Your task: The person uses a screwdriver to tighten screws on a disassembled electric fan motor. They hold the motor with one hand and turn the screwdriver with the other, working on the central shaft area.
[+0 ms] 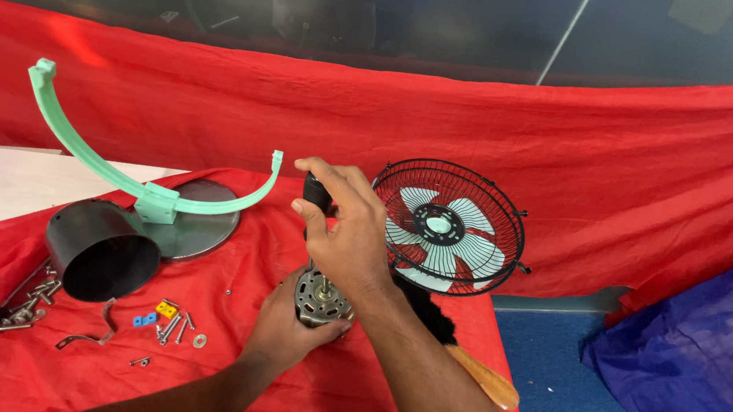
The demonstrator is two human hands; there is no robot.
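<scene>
My left hand (284,324) grips a small grey metal fan motor (321,299) from below and steadies it on the red cloth. Above the motor, my right hand (344,231) holds the black handle of a screwdriver (315,194) upright, its shaft pointing down into the top of the motor. Just right of my hands stands a black wire fan guard (448,227) with pale green blades inside it.
A mint-green curved bracket (134,184) on a round metal base (197,226) stands at left, with a black cylindrical housing (100,251) in front. Loose screws (29,302) and small coloured parts (165,310) lie nearby. A brush with a wooden handle (481,377) lies right of my arm.
</scene>
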